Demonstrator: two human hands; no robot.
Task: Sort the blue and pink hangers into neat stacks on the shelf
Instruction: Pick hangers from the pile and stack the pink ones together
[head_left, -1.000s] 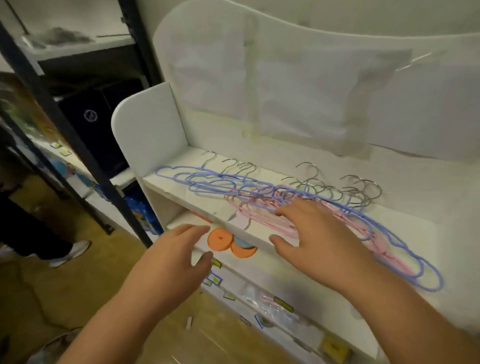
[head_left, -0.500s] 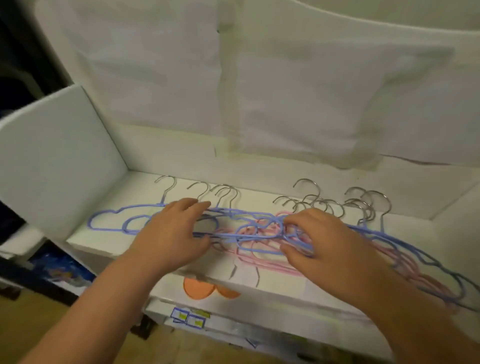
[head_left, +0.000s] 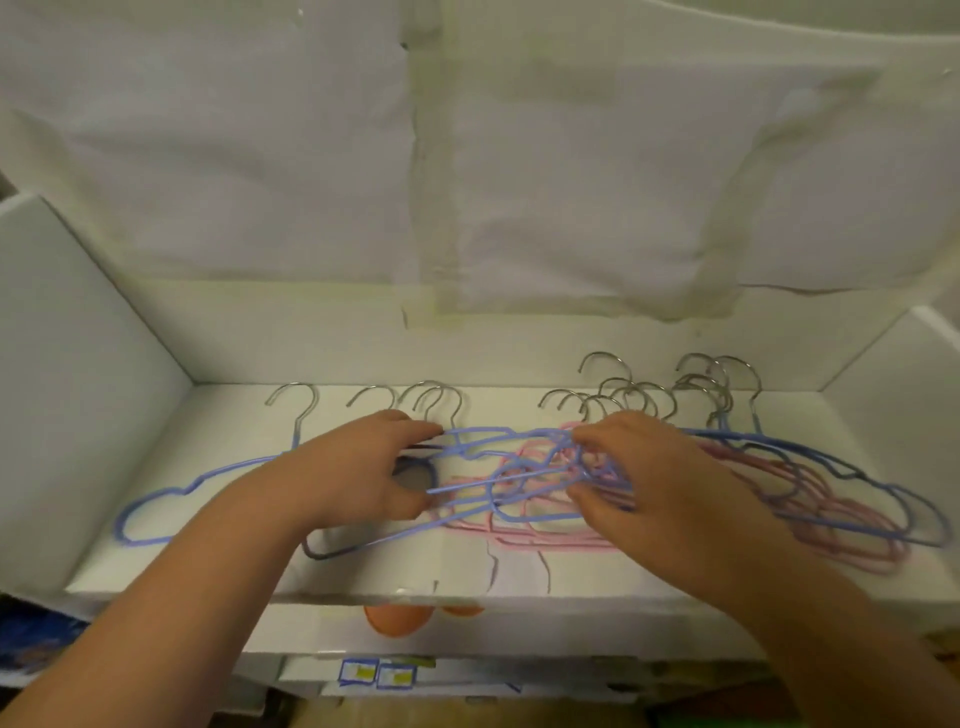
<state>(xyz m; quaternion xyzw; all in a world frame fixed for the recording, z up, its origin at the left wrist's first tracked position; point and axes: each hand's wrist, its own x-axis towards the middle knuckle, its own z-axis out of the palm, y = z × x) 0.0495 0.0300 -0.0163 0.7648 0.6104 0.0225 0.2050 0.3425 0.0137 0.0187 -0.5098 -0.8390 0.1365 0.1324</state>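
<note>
A tangled pile of blue hangers (head_left: 171, 493) and pink hangers (head_left: 550, 540) with metal hooks lies across the white shelf (head_left: 234, 577). The blue ones spread to the left and far right; the pink ones lie in the middle and right, partly under the blue. My left hand (head_left: 358, 473) curls around blue hangers at the pile's left-centre, thumb and fingers closed round the wire. My right hand (head_left: 660, 488) pinches blue wire at the centre of the pile, above the pink hangers.
White side panels (head_left: 78, 395) bound the shelf on the left and right; a white back wall (head_left: 467, 182) with taped sheets rises behind. Orange discs (head_left: 400, 621) show on the lower shelf, with labelled items (head_left: 376, 673) beneath.
The view moved closer and centred on the shelf. Both hands reached onto the pile and closed on blue hangers; the blue wires between the hands are lifted slightly.
</note>
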